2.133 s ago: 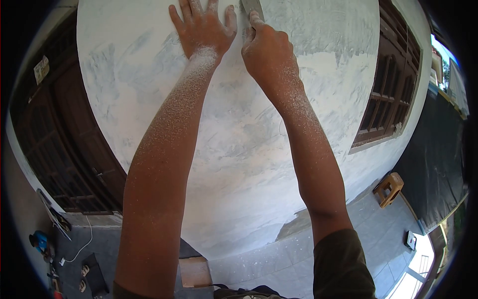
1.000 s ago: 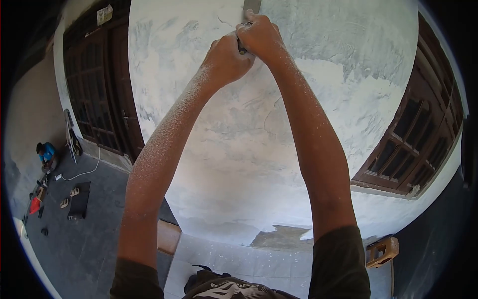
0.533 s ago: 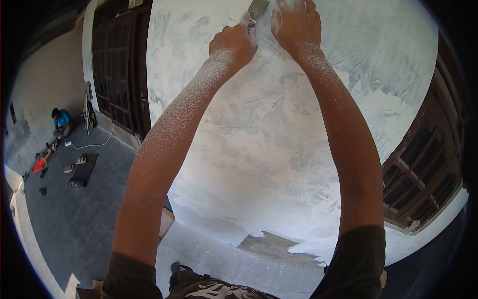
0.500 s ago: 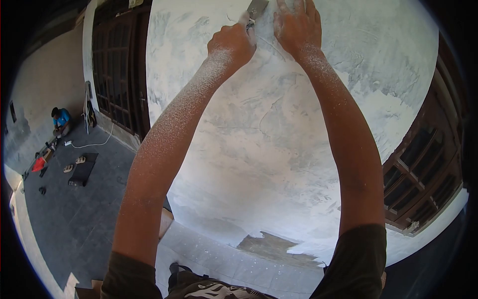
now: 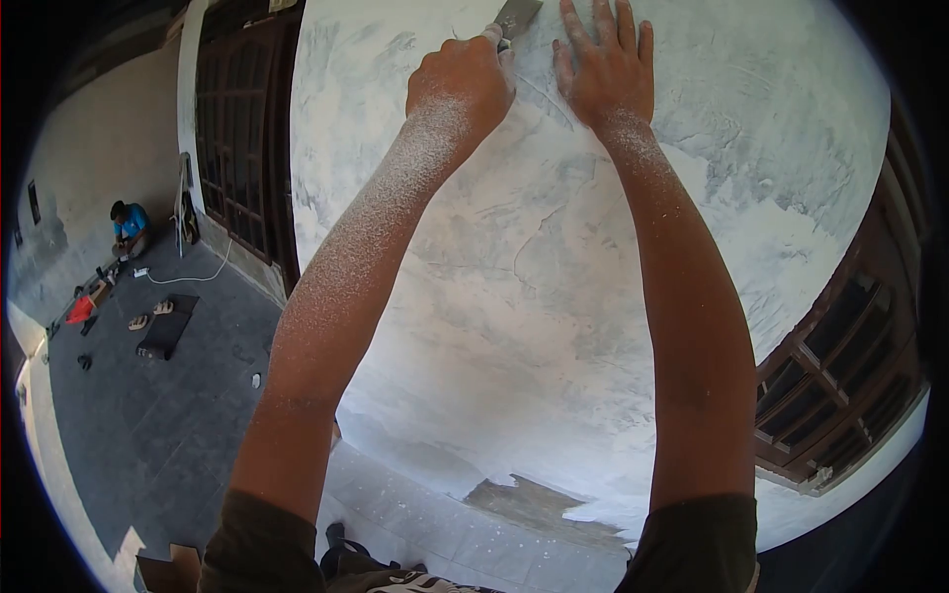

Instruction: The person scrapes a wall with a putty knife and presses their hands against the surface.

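Observation:
My left hand is closed around a putty knife, its handle mostly hidden by my fingers. The grey metal blade points up and to the right against the wall, which is coated in patchy white and grey putty. Just right of the blade, my right hand lies flat on the wall with its fingers spread. White dust covers my left forearm and speckles the right wrist. A thin curved ridge marks the coating below the two hands.
A person in a blue shirt sits by the far left wall. Sandals and a dark mat lie on the floor, near a white cable. Brown doors stand at left, a wooden window at right.
My right hand has shifted slightly down and right in view, its fingers now fully visible. The putty knife stays in my left hand, and the whole view has tilted a little.

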Motion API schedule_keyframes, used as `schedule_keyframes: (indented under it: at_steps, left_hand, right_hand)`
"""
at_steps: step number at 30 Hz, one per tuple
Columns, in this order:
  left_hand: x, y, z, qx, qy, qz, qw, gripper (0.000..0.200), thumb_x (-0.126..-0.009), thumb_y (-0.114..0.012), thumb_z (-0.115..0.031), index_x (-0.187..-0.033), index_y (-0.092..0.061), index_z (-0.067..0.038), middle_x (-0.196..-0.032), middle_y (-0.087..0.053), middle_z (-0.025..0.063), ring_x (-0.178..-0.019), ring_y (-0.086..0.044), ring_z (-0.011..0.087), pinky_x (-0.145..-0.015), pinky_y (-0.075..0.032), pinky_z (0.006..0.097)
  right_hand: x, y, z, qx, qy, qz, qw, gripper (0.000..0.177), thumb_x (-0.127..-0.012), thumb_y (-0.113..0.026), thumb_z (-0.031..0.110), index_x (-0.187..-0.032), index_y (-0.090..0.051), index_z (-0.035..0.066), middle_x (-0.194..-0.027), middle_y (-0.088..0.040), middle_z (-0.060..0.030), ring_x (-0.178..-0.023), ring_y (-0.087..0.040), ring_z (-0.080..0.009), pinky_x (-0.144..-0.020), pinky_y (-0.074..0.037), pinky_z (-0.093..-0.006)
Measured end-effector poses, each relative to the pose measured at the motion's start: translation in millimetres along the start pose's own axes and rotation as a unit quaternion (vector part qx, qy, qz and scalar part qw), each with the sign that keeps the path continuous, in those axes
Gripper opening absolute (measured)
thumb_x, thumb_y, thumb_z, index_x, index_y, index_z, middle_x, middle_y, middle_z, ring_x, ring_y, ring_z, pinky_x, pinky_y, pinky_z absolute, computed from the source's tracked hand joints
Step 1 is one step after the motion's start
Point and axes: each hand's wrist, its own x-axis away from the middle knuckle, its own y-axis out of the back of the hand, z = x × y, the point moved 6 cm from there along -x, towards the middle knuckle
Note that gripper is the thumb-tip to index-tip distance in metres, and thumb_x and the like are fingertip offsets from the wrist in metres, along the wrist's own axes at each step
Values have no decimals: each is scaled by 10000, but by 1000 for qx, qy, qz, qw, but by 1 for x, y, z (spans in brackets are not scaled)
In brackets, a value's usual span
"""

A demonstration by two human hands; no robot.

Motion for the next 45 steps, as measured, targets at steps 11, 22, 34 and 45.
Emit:
schedule_keyframes:
  at_steps: [11,22,34,45]
  left_hand:
    - [7,-5,-5,18,24,29,999,415,-1029,-552,-303,-1401,-621,-130,-1056,-749,192,-1018,-731,368,-895,-594,496]
    - [5,-11,-3,34,9,54,998,423,-1049,-517,-292,-1436,-585,-133,-1077,-733,195,-1008,-734,355,-890,-598,479]
    - [-1,5,-4,44,-18,52,998,282,-1005,-553,-156,-1210,-697,-26,-1022,-733,187,-1018,-739,311,-860,-608,430]
    - [-10,4,-5,23,-23,54,998,405,-1045,-530,-303,-1387,-623,-106,-1055,-741,189,-988,-744,334,-855,-612,471]
  right_hand:
    - [3,0,0,30,7,8,999,604,-979,-549,358,-1533,-461,131,-1650,-298,-185,-1535,-236,-384,-1263,-168,-533]
    - [2,-4,-1,65,2,29,997,612,-989,-526,377,-1548,-441,142,-1668,-269,-173,-1551,-208,-372,-1269,-157,-520]
    - [4,2,-1,39,-5,31,999,621,-965,-547,364,-1537,-457,140,-1650,-307,-186,-1536,-240,-387,-1262,-179,-522]
    - [2,-1,-2,44,0,27,999,634,-967,-543,375,-1547,-441,139,-1663,-283,-185,-1545,-224,-385,-1265,-168,-529]
